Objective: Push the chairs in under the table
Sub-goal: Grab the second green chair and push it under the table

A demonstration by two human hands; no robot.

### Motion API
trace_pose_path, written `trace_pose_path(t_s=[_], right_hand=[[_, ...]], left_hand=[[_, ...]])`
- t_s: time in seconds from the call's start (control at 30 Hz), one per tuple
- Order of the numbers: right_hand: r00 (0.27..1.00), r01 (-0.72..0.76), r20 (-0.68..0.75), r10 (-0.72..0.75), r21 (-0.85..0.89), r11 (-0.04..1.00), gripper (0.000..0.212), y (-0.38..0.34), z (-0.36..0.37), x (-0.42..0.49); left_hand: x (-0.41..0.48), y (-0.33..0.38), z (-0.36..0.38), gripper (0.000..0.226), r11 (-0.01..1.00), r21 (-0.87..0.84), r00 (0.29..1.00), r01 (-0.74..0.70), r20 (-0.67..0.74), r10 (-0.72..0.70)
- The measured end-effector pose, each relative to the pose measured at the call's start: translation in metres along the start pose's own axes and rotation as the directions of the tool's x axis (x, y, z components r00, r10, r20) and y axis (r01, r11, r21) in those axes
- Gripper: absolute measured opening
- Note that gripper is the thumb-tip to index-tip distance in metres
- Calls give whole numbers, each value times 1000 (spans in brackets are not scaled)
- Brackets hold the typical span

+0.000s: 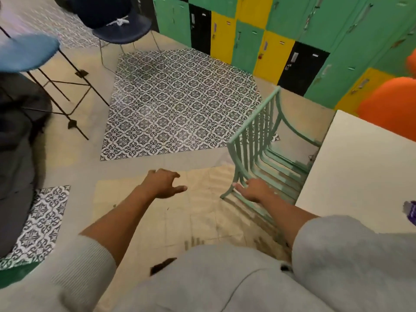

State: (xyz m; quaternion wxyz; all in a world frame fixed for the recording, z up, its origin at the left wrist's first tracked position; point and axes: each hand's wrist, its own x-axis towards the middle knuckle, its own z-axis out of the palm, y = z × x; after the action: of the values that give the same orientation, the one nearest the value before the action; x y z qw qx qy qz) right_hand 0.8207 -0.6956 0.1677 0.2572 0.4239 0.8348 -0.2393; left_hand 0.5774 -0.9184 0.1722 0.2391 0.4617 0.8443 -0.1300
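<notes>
1. Colourful lockers (254, 39) line the far wall.
2. Mint slatted chair (256, 140) sits partly under the white table (360, 176) at right.
3. Right hand (254, 190) touches the chair's near corner, fingers loose; left hand (164, 183) hangs open and empty.
4. Dark chair (121, 25) and blue stool (27, 52), far left, look unpushed.

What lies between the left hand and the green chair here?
Only bare floor lies between the open left hand and the green chair in the head view; the right hand is at the chair's frame.

No legible text, labels or numbers anywhere
</notes>
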Motion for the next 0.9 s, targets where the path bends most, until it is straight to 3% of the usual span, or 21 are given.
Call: trace_pose_path(t_s=[0.1,0.2,0.37,0.53,0.67,0.8,0.9], right_hand=[[993,-85,-74,94,117,990,90,-21,-48,50],[985,-158,-45,164,109,981,108,-32,-72,92],[936,-321,-57,346,261,910,126,-69,-89,157],[840,-461,-54,540,455,762,116,-121,-110,208],[787,-480,-46,616,582,656,110,-145,-141,234],[731,-508,-37,681,636,581,118,-141,-157,243],[700,-524,7,714,685,506,134,-132,-172,262]], left_hand=[[40,-29,-21,77,998,-40,999,48,-16,-48],[78,-50,-28,73,998,-62,999,33,3,-32],[162,-100,-47,72,999,-37,998,-11,69,14],[269,-144,-125,79,979,94,975,-182,149,166],[357,-120,-219,78,852,300,903,-429,106,417],[411,-50,-284,79,629,442,738,-639,122,664],[449,6,-314,82,460,509,612,-727,177,771]])
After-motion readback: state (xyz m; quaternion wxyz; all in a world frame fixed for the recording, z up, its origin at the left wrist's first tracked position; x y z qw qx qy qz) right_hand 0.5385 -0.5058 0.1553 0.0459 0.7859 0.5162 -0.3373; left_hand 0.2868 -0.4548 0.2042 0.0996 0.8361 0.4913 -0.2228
